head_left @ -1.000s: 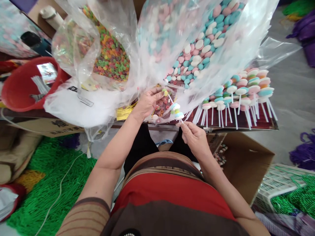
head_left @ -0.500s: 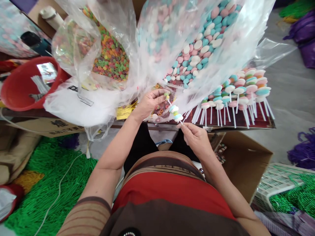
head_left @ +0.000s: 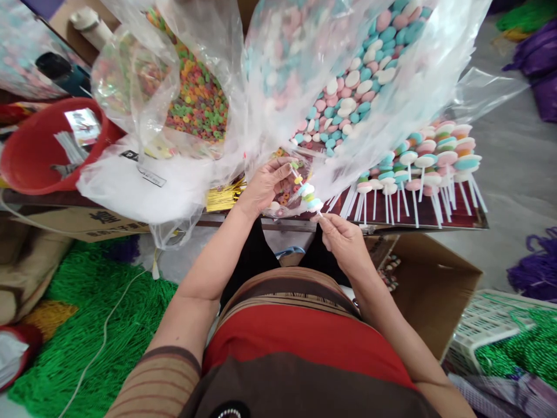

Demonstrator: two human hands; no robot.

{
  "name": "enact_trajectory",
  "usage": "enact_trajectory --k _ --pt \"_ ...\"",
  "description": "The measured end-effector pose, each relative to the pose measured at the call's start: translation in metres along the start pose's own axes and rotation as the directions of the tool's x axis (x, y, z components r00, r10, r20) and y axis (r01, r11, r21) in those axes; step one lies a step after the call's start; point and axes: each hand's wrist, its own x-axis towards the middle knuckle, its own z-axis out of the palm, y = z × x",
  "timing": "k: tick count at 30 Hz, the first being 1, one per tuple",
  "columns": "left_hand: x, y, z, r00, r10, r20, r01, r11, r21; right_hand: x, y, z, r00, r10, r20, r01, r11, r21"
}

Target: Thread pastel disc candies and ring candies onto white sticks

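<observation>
My right hand (head_left: pixel 342 233) is closed in a pinch on the lower end of a thin white stick. On that candy stick (head_left: pixel 310 198) sit blue, white and pale green sweets, with a yellow ring (head_left: pixel 298 180) above them. The fingers of my left hand (head_left: pixel 266 184) are pinched at its upper tip, which leans up and to the left. Beneath lie loose ring sweets (head_left: pixel 285 197) in a clear bag. To the right, a pile of finished candy sticks (head_left: pixel 429 159) rests on the dark red table, white ends facing me.
Big clear bags hold coloured candy rings (head_left: pixel 198 104) and pink, white and blue sweets (head_left: pixel 348 104). A red basin (head_left: pixel 26 157) stands at left, yellow ties (head_left: pixel 221 197) by my left hand. Below the table are an open cardboard box (head_left: pixel 435 284) and green strands (head_left: pixel 100 313).
The yellow ring has moved from my left fingertips down along the stick, closer to the other sweets. My left fingers now sit at the stick's tip. The right hand has hardly moved.
</observation>
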Motion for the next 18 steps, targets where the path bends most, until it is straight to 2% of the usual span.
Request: enact_trajectory --k 5,11,15,18 --pt "-0.002 0.001 -0.003 0.999 -0.032 0.022 0.031 0.999 0.018 0.0 0.003 -0.002 1.0 -0.024 -0.003 0.023 0.998 -0.064" --pt "-0.003 0.002 -0.005 0.984 -0.103 0.146 0.087 0.99 0.113 -0.002 -0.001 -0.002 0.999 -0.015 0.03 0.015 0.999 -0.029" --pt "-0.003 -0.006 0.004 0.988 -0.113 0.104 0.104 0.99 0.093 0.0 -0.006 0.003 0.997 0.058 0.042 -0.062 0.993 0.1" --pt "-0.006 -0.016 0.011 0.996 -0.075 0.045 0.071 0.994 0.084 0.003 -0.006 0.009 0.997 0.067 0.05 -0.072 0.991 0.117"
